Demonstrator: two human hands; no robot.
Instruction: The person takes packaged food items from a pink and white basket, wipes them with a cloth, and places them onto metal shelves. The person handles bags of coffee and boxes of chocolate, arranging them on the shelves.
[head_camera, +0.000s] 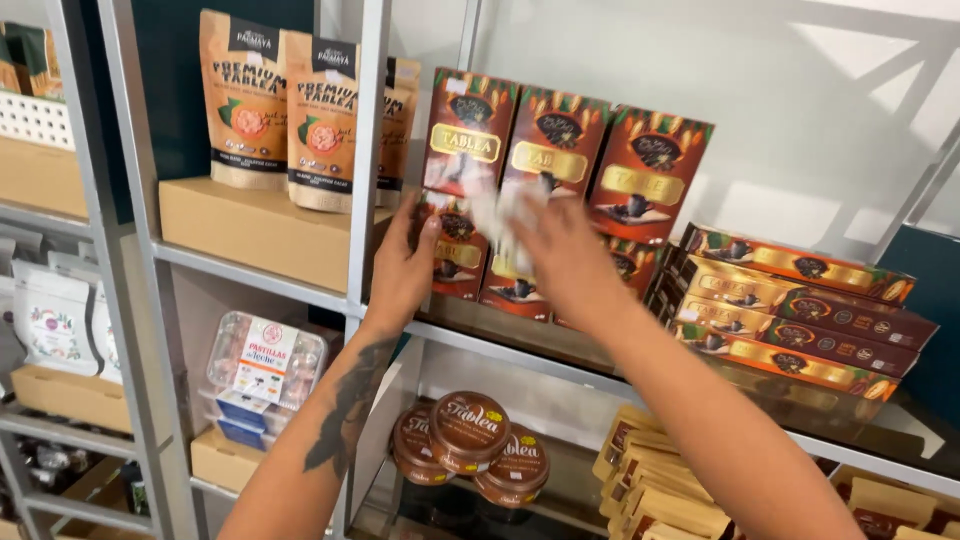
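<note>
At a shop shelf (500, 345), a person's left hand (405, 265) rests open against a red box (455, 245) while the right hand (565, 255) grips a blurred white cloth (500, 215) pressed to the upright boxes.

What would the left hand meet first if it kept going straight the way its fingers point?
The left hand points up and into the shelf. Its fingertips already seem to rest on a lower red-brown box; going on, it would meet the upright box stacked above. Depth is hard to judge.
</note>
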